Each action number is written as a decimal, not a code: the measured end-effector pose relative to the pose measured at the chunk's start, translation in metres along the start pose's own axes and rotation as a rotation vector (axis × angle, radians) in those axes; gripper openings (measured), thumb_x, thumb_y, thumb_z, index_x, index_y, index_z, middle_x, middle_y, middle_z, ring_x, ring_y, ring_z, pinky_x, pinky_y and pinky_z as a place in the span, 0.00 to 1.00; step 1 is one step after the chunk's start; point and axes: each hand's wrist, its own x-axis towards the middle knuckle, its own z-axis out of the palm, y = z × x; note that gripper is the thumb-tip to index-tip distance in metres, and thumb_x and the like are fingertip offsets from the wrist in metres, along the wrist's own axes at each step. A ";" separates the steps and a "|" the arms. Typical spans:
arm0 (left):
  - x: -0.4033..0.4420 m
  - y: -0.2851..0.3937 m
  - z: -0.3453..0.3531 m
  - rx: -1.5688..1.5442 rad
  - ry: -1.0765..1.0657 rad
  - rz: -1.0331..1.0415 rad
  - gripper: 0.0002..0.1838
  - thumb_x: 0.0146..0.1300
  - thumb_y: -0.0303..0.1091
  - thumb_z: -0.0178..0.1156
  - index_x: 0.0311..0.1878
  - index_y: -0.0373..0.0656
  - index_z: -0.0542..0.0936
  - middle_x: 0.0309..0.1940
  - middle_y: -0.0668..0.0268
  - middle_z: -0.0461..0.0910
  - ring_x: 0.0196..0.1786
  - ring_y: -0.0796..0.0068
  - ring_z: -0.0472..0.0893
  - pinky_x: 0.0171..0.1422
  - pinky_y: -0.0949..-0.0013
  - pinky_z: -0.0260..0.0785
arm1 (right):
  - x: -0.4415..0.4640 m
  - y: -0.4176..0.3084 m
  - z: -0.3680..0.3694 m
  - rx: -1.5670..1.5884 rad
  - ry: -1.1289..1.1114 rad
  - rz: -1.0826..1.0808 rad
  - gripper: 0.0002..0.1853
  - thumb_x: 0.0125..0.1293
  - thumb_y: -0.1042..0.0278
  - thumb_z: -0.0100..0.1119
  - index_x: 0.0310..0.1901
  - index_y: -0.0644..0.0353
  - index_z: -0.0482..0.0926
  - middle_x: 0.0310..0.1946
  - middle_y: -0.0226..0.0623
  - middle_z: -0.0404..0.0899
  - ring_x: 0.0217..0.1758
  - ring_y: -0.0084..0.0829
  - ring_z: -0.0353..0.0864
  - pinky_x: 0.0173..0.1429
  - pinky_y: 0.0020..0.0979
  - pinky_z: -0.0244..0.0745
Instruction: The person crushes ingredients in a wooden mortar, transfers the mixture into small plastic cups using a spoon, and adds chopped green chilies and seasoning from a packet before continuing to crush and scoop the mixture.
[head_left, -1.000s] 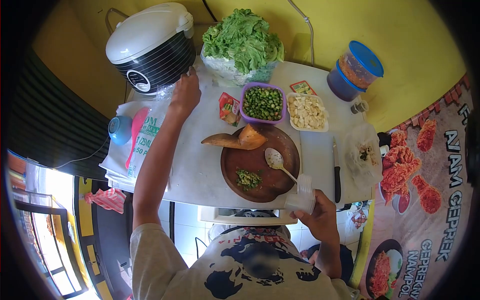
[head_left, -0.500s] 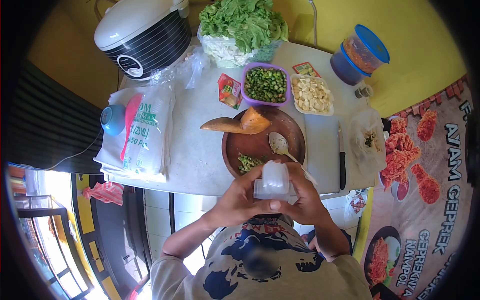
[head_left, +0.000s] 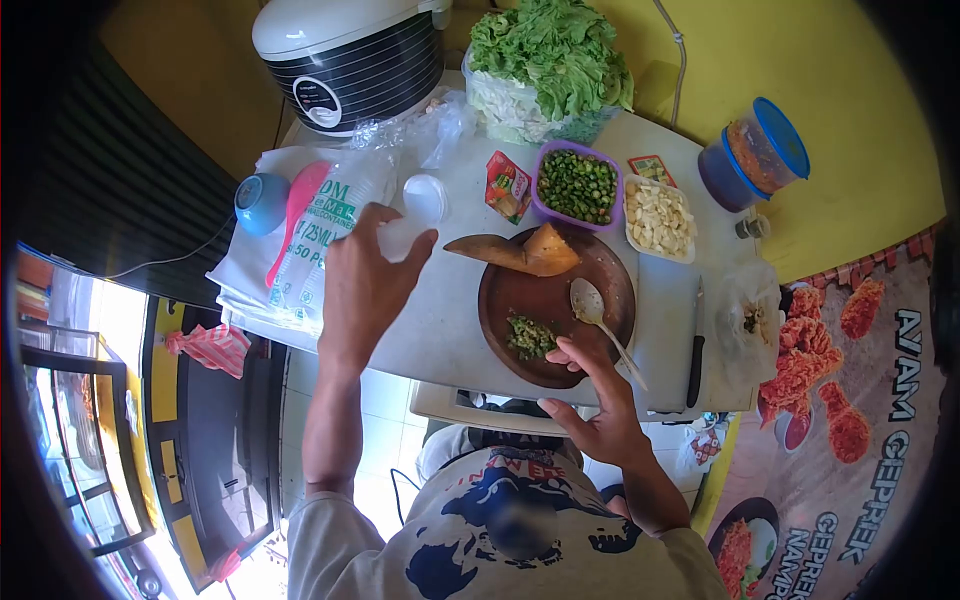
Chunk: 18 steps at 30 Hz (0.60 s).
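Note:
My left hand (head_left: 368,280) is over the left part of the table, thumb and fingers spread apart. Between them shows a translucent plastic cup (head_left: 403,238), partly behind the fingers; I see no firm grip on it. Just beyond stands a second small clear plastic container (head_left: 426,198). My right hand (head_left: 600,410) is open at the near rim of the brown mortar (head_left: 500,310), holding nothing. In the mortar lie crushed green chilies (head_left: 530,337), a wooden pestle (head_left: 535,252) and a metal spoon (head_left: 590,303) leaning over the rim.
Behind the mortar are a purple tub of cut green chilies (head_left: 577,187), a tray of garlic cloves (head_left: 660,220) and a seasoning packet (head_left: 508,187). A knife (head_left: 696,350) lies right. A rice cooker (head_left: 350,75), lettuce (head_left: 550,60) and plastic packages (head_left: 310,240) stand farther back and left.
My hands have parted. The left moved left and forward, and the clear containers went from between both hands to the table's left part. My right hand stayed by the mortar and opened.

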 end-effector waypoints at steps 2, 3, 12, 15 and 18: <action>0.035 -0.004 0.005 0.050 -0.008 0.001 0.22 0.56 0.43 0.72 0.42 0.31 0.80 0.28 0.43 0.83 0.36 0.46 0.86 0.42 0.54 0.77 | -0.004 0.002 0.000 0.018 0.005 0.024 0.35 0.60 0.73 0.69 0.68 0.66 0.66 0.54 0.47 0.79 0.58 0.36 0.78 0.63 0.36 0.70; 0.052 -0.008 0.014 0.160 -0.061 0.002 0.23 0.57 0.44 0.71 0.41 0.30 0.80 0.29 0.43 0.83 0.37 0.45 0.86 0.42 0.54 0.78 | -0.007 0.004 0.001 0.052 0.021 0.042 0.34 0.60 0.74 0.68 0.68 0.66 0.67 0.54 0.47 0.79 0.57 0.35 0.78 0.63 0.35 0.70; 0.083 -0.016 0.062 0.551 -0.311 0.023 0.28 0.55 0.53 0.71 0.37 0.31 0.84 0.35 0.45 0.84 0.42 0.46 0.86 0.44 0.54 0.81 | -0.027 0.003 -0.011 0.095 0.140 0.112 0.30 0.62 0.76 0.66 0.66 0.64 0.70 0.48 0.45 0.82 0.52 0.33 0.81 0.59 0.33 0.73; 0.078 -0.010 0.051 0.570 -0.284 0.069 0.27 0.55 0.51 0.72 0.40 0.31 0.83 0.35 0.45 0.84 0.42 0.44 0.85 0.46 0.52 0.80 | -0.033 0.006 -0.015 0.089 0.161 0.126 0.29 0.62 0.77 0.66 0.65 0.62 0.71 0.46 0.44 0.83 0.51 0.33 0.83 0.57 0.33 0.75; 0.076 -0.009 0.038 0.472 -0.316 0.099 0.30 0.51 0.48 0.74 0.48 0.31 0.82 0.35 0.43 0.84 0.44 0.46 0.85 0.52 0.52 0.77 | -0.034 0.008 -0.019 0.099 0.178 0.143 0.28 0.63 0.77 0.66 0.65 0.63 0.72 0.45 0.44 0.84 0.49 0.32 0.83 0.56 0.33 0.75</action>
